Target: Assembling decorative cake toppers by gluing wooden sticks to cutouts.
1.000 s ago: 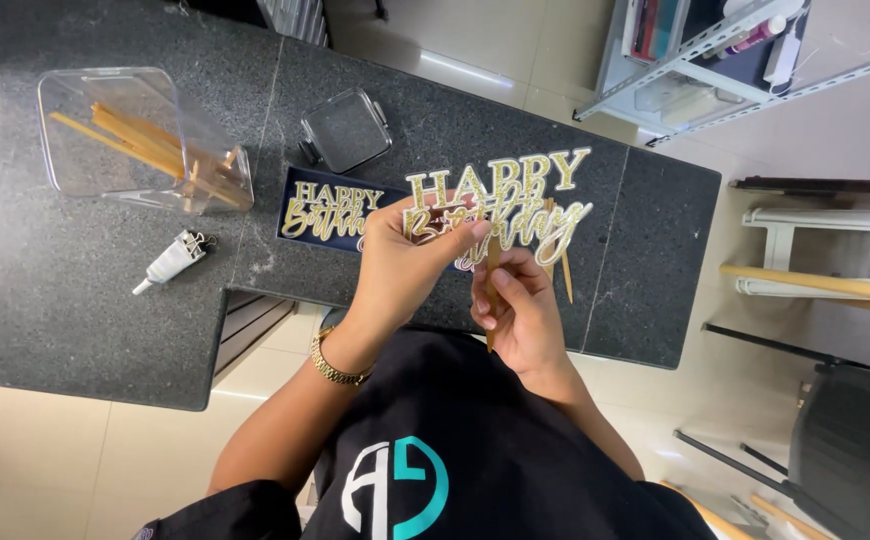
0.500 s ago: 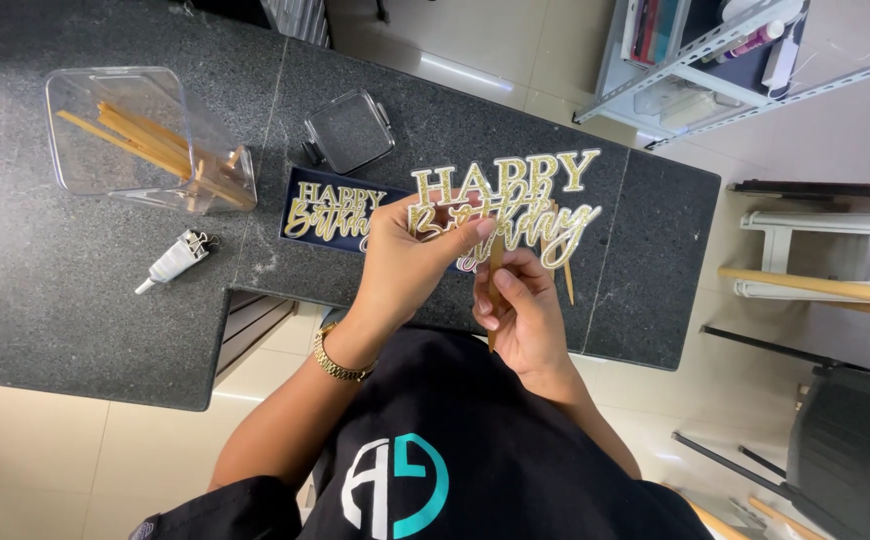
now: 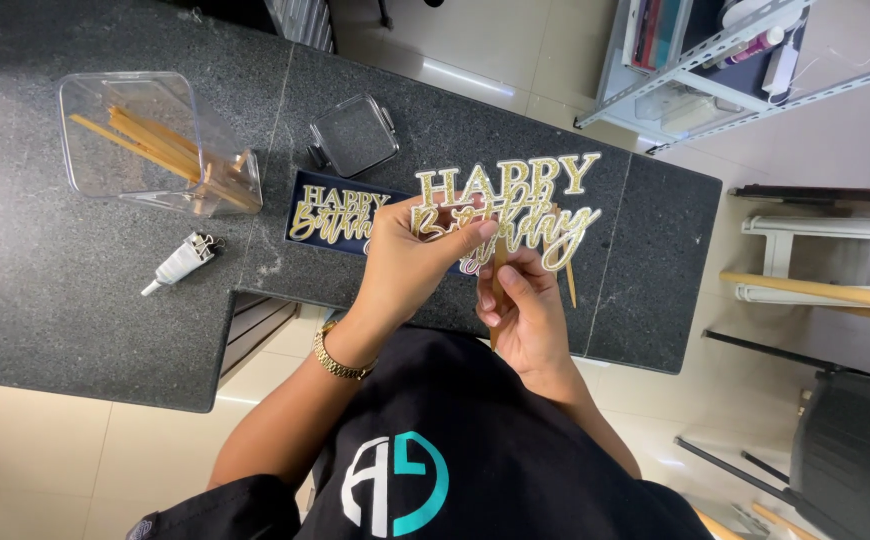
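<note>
Head cam: my left hand (image 3: 410, 265) pinches the gold glitter cake topper (image 3: 515, 205) by its lower lettering, thumb & fingers closed on it, held just above the dark granite counter (image 3: 45, 290). My right hand (image 3: 525, 315) is curled round a thin wooden stick (image 3: 498, 275) behind the topper, fingers gripping it. A 2nd topper on navy card (image 3: 330, 212) lies flat beside, partly under my left hand. Clear box w/ sticks (image 3: 155, 145), small clear lid (image 3: 355, 135) & a clipped white tube (image 3: 183, 262) sit further left.

Gold cutout sign (image 3: 515, 205), perhaps glittered
</note>
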